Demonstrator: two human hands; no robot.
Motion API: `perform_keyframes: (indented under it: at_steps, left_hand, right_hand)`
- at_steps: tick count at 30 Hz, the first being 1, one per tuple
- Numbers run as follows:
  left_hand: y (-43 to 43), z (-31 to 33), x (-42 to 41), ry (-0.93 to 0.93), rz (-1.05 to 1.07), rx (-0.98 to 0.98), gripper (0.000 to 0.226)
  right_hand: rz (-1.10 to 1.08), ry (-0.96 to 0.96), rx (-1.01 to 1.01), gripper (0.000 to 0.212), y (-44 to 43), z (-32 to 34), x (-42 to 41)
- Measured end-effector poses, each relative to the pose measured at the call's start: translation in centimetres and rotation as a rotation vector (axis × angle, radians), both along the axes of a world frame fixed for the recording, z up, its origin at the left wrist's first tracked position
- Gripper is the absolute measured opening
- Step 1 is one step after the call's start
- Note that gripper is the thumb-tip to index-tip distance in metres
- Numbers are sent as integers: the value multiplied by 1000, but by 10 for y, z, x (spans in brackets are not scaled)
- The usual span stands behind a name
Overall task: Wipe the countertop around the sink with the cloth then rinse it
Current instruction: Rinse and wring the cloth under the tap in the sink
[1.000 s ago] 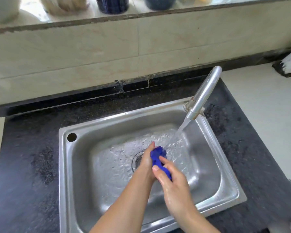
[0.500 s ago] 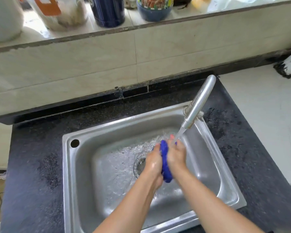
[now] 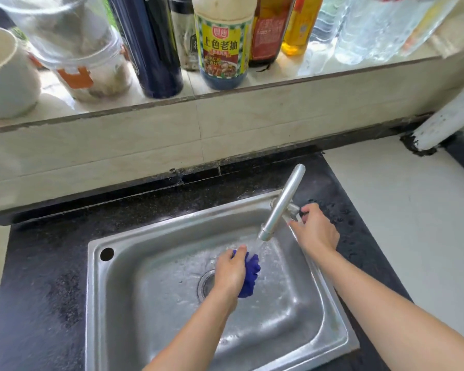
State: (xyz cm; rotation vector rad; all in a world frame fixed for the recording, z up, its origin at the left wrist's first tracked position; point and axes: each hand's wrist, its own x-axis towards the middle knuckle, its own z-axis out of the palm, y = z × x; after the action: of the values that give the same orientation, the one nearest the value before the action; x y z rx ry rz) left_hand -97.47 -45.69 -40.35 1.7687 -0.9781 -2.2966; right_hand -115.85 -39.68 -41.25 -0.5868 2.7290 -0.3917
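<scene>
My left hand [image 3: 229, 271] grips a bunched blue cloth [image 3: 251, 275] over the drain of the steel sink [image 3: 97, 303], just under the water running from the metal tap spout [image 3: 281, 204]. My right hand [image 3: 315, 228] is at the base of the tap on the sink's right rim, its fingers curled round the tap handle there. The dark speckled countertop [image 3: 43, 277] surrounds the sink and looks wet in patches.
A tiled ledge behind the sink carries a soy sauce bottle [image 3: 223, 41], a dark flask [image 3: 150, 46], a plastic jar [image 3: 83, 57], a white cup [image 3: 6, 73] and clear bottles. A white surface [image 3: 402, 210] lies right of the counter, with a white pipe [image 3: 447, 119] at its back.
My right hand has let go of the cloth and moved right to the tap handle. My left hand alone holds the cloth under the water. The view has tilted up to the ledge.
</scene>
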Motion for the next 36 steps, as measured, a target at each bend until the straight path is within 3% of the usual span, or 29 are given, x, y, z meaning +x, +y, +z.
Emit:
perform_keyframes:
  at_steps: [4,6,10,11,13,15,17,19,21,23,25,29,31,32,34,36]
  left_hand:
    - [-3,18,0,-79,-31,-131,21]
    - [-3,23,-2,-59,-2,-119,21]
    - [-5,33,-2,46,-52,-27,21]
    - [-6,33,-2,42,-112,-128,25]
    - [-4,36,1,36,-84,-194,31]
    - [-2,47,6,74,-35,-179,25]
    - [0,57,12,64,-35,-217,21]
    - [-1,65,19,20,-82,-315,20]
    - [0,73,26,33,-173,-447,18]
    - [-3,76,38,-63,-314,-636,17]
    - [-9,82,52,-159,-373,-764,17]
    - [-25,110,74,-88,-247,-750,18]
    - [-35,124,85,-29,-194,-739,20]
    - [-39,130,92,-7,-157,-732,24]
    - [-50,138,106,15,-69,-713,27]
    - [-61,138,125,-17,59,-686,18]
  right_hand:
    - [203,32,-12,37,-2,8,-14]
    - [204,-13,-46,36,-3,9,-24]
    - [116,-290,-137,25,-8,13,-49]
    - [100,-329,-150,23,-9,15,-52]
    - [81,-309,-139,23,-10,17,-47]
    - [16,-146,-142,30,-3,23,-28]
    - [1,-37,-298,25,10,30,5]
    - [130,-192,-459,21,22,33,45]
    - [290,-487,-466,39,28,35,80]
    - [438,-652,-376,63,24,35,100]
    - [523,-716,-314,85,16,36,111]
    - [603,-657,-283,106,-4,45,136]
    - [608,-591,-246,97,-14,48,152]
    - [578,-616,-258,83,-18,49,159]
    - [525,-672,-303,36,-25,51,173]
    - [512,-655,-313,18,-29,57,182]
